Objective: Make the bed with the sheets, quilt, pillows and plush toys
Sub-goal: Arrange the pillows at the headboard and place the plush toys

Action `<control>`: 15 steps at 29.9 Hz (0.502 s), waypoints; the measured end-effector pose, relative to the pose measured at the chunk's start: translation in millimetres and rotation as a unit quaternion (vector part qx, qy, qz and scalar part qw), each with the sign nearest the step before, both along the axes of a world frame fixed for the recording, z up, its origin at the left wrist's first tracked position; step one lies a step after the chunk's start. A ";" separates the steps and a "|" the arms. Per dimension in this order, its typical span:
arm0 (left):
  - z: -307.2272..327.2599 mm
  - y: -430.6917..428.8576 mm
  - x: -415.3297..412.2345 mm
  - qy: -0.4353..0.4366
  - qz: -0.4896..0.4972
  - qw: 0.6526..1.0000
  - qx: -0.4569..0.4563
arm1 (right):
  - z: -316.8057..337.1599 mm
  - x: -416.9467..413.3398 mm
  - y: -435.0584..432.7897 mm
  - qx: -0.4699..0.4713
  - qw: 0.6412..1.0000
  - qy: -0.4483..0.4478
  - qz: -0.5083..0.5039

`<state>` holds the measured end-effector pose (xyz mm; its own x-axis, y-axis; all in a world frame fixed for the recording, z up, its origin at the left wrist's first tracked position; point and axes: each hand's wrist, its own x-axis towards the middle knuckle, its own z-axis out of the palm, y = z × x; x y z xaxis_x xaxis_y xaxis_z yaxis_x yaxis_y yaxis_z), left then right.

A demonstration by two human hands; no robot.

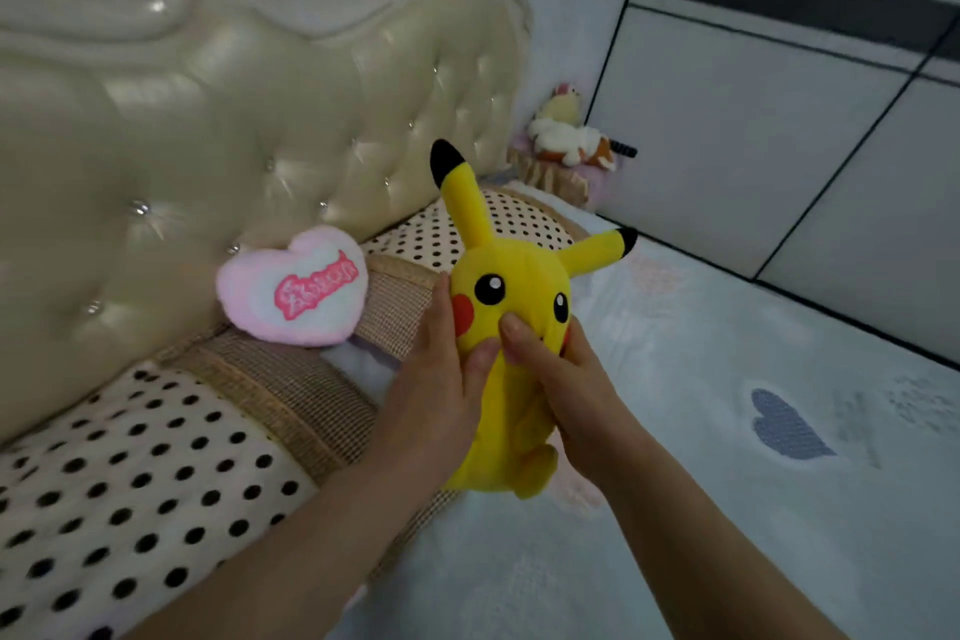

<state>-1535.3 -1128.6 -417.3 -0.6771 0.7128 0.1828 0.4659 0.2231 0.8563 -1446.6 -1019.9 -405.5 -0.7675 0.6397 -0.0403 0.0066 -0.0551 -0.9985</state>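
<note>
Plush-placing step: left hand (pixel 441 379) and right hand (pixel 563 379) both grasp the yellow Pikachu plush (pixel 511 276), upright at the edge of the polka-dot pillow (pixel 130 483), near the pink heart cushion (pixel 293 288); next move likely calls for seating it against the headboard (pixel 208 120), then releasing.

The toy (pixel 511 307) sits between my left hand (pixel 436 390) and right hand (pixel 563 379), above the quilt (pixel 701 457), before 2 pillows (pixel 130 483) along the headboard (pixel 208 120). Left of it, a heart (pixel 293 286) leans on the headboard. Behind, plushies (pixel 569 135) lie beside the wardrobe (pixel 753 130).
</note>
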 end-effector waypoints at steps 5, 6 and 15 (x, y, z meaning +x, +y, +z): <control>125.2 -95.8 12.3 -0.006 0.035 0.996 0.081 | 122.0 -0.9 -97.2 0.119 0.992 0.045 -0.019; 155.4 -118.4 18.0 -0.007 0.039 0.995 0.094 | 150.1 2.9 -121.5 0.148 0.987 0.048 -0.031; 383.6 -350.7 123.5 0.098 0.031 0.981 0.162 | 378.8 113.1 -371.1 0.299 0.940 0.081 -0.142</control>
<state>-1411.9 -1479.3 -33.7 -0.6462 0.5544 0.5245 0.6228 -0.0141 0.7823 -1333.5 -1391.0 -26.6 -0.5267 0.6909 0.4952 -0.0791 0.5402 -0.8378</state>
